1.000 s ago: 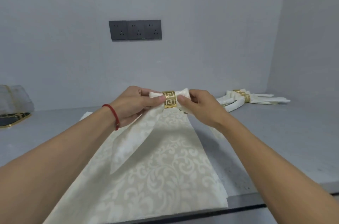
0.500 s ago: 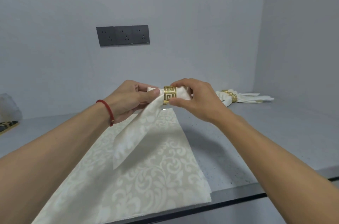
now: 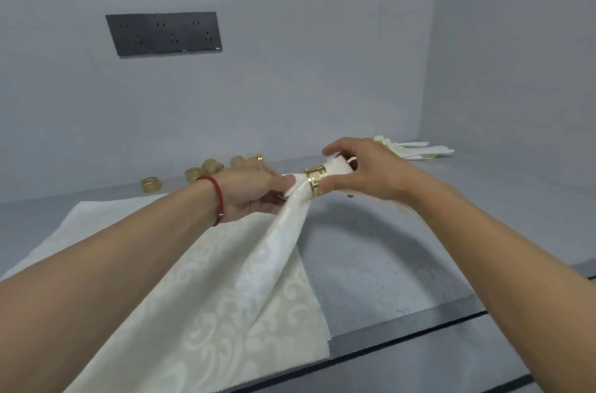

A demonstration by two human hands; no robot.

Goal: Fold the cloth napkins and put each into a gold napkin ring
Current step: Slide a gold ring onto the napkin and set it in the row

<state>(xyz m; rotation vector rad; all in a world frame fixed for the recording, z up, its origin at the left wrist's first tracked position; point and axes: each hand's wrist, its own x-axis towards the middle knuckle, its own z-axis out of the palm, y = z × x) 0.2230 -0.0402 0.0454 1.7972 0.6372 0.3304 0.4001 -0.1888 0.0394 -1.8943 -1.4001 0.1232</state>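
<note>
Napkin [image 3: 290, 225] in ring [image 3: 316, 181], spare rings [image 3: 150, 184] behind

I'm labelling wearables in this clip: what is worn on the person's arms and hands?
Both forearms are bare, with no sleeves in view. The left hand has a thin red cord bracelet around its wrist, with a small pale bead or clasp on it. The right hand and its wrist carry nothing visible: no watch, glove or finger ring.

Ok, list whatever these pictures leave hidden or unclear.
Head view only:
- Spare rings: some behind the left hand, count unclear.
- Finished napkins: partly behind the right hand.
- Held napkin: its far end inside the right hand.
- Flat napkin: under the left forearm and cut at the bottom edge.
</note>
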